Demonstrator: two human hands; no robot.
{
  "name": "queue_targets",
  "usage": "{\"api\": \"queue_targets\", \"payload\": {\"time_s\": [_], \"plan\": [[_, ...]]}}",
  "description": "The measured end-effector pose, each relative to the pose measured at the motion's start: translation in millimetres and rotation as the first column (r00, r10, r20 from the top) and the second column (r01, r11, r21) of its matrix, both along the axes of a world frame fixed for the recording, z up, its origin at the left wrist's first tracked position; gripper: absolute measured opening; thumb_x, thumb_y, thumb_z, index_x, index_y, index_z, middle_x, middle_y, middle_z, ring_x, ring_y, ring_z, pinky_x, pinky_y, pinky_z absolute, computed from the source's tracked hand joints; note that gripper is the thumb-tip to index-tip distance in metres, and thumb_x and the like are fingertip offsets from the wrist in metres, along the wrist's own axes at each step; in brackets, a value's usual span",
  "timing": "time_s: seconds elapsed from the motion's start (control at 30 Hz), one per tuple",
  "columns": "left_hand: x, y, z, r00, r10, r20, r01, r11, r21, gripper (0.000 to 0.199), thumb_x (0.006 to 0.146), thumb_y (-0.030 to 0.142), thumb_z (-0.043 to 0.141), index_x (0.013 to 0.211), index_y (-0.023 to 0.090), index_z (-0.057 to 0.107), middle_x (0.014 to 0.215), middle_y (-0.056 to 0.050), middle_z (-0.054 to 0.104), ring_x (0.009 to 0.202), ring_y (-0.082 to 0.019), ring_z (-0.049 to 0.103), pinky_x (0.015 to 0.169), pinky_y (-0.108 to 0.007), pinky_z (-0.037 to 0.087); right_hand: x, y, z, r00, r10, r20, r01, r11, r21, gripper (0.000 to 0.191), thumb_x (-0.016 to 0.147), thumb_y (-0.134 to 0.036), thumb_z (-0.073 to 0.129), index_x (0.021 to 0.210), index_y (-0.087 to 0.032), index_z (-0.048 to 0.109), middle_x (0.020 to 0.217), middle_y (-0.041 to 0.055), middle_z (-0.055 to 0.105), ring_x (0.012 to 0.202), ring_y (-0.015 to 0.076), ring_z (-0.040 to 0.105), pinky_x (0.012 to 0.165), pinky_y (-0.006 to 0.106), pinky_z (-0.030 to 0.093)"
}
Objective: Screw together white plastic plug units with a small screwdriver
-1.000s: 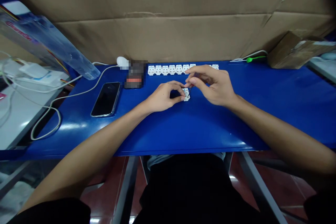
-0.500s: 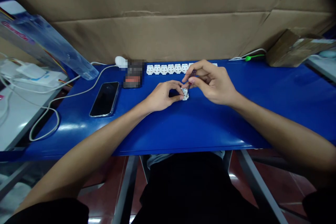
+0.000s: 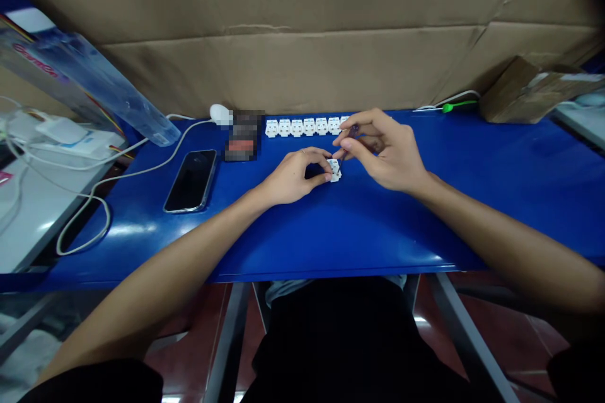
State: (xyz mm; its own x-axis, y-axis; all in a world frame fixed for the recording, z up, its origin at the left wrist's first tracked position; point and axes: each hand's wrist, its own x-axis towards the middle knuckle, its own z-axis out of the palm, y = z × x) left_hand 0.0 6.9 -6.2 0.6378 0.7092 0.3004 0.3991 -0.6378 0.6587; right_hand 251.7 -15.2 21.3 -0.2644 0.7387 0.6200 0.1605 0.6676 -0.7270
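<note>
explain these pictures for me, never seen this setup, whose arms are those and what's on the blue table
There's no machine here. These are a person's own bare arms, seen through a camera worn on their head, looking forward and down. The left hand holds a small white plastic part over a blue table. The right hand pinches a thin dark tool, perhaps a small screwdriver, with its tip at that part. Behind them sits a row of matching white parts. Further left lie a black phone and a white cable. A cardboard sheet stands behind the table.
</note>
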Motion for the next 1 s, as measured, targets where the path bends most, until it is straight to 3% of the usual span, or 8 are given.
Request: {"api": "queue_targets", "payload": {"time_s": [0.17,0.33,0.47,0.9,1.0], "plan": [[-5,-1,3.9,0.999,-0.007,-0.035,0.007,1.0,0.001,0.013,0.107,0.034,0.082,0.115,0.024,0.086,0.156,-0.013,0.08,0.148,-0.035,0.076,0.132,-0.062,0.053,20,21,5.0,0.98,-0.143,-0.138,0.15,0.988,0.036,0.036,0.109,-0.064,0.082,0.127,-0.035,0.07,0.116,0.0019,0.089,0.095,0.0224,0.091,0.081,0.038,0.08],[-8,-1,4.3,0.998,-0.021,-0.052,0.022,1.0,0.017,0.014,0.103,0.03,0.085,0.117,0.025,0.085,0.159,-0.012,0.078,0.148,-0.034,0.076,0.132,-0.062,0.053,48,54,-13.1,0.955,-0.258,-0.148,0.264,0.964,0.021,0.043,0.102,-0.069,0.088,0.117,-0.034,0.069,0.111,0.0016,0.091,0.092,0.0227,0.092,0.084,0.04,0.081],[-8,1,0.7,0.998,-0.002,-0.06,0.003,1.0,0.03,0.014,0.104,0.03,0.085,0.117,0.025,0.085,0.159,-0.012,0.078,0.147,-0.034,0.076,0.13,-0.063,0.054,56,64,-22.8,0.956,-0.258,-0.139,0.26,0.966,-0.004,0.048,0.098,-0.073,0.09,0.115,-0.033,0.07,0.109,0.002,0.09,0.089,0.0231,0.092,0.078,0.039,0.081],[-8,1,-0.8,0.999,-0.003,-0.052,0.007,0.998,0.068,0.011,0.106,0.028,0.086,0.117,0.026,0.084,0.155,-0.012,0.08,0.146,-0.033,0.076,0.128,-0.061,0.056,53,63,-26.0,0.978,-0.196,-0.075,0.197,0.98,0.004,0.045,0.101,-0.072,0.086,0.116,-0.033,0.07,0.106,0.0015,0.089,0.088,0.0217,0.092,0.079,0.036,0.08],[-6,-1,-0.3,1.0,0.003,-0.021,-0.001,0.997,0.077,0.019,0.102,0.027,0.089,0.121,0.026,0.084,0.153,-0.012,0.08,0.147,-0.032,0.075,0.129,-0.059,0.056,52,62,-22.6,0.977,-0.192,-0.091,0.193,0.981,-0.002,0.046,0.1,-0.073,0.088,0.115,-0.033,0.07,0.104,0.0013,0.089,0.086,0.0226,0.092,0.078,0.037,0.08]]}}
